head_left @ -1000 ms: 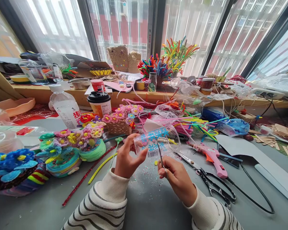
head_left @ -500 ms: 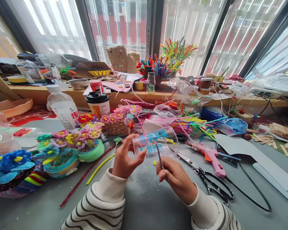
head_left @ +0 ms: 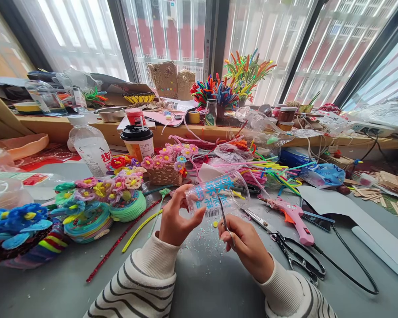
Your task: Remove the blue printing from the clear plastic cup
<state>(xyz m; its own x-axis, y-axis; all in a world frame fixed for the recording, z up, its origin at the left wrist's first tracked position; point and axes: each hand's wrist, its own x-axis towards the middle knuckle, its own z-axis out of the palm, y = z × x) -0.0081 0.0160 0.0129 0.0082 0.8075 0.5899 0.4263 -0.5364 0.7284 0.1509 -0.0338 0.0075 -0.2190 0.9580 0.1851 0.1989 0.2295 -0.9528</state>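
A clear plastic cup (head_left: 215,194) with blue lettering and a barcode lies on its side in the air, its wide mouth to the right. My left hand (head_left: 179,216) is closed around its base end, thumb below and fingers behind. In my right hand (head_left: 245,243) is a small pair of scissors (head_left: 224,216), blades pointing up. Their tips are at the cup's printed side; whether they pierce the wall I cannot tell. Beneath the cup, glitter bits and a small yellow piece (head_left: 215,224) lie on the grey table (head_left: 208,282).
Large black-handled scissors (head_left: 285,247) and a pink glue gun (head_left: 293,216) with its cord lie to the right. Pipe-cleaner flower pots (head_left: 126,205) stand at the left, near red and yellow stems. Behind are a paper cup (head_left: 137,143), a bottle (head_left: 89,145) and piled pipe cleaners (head_left: 262,165).
The whole view has shifted slightly, so things sit a little further right. Both hands keep their hold, and the cup and scissors stay in nearly the same position relative to each other.
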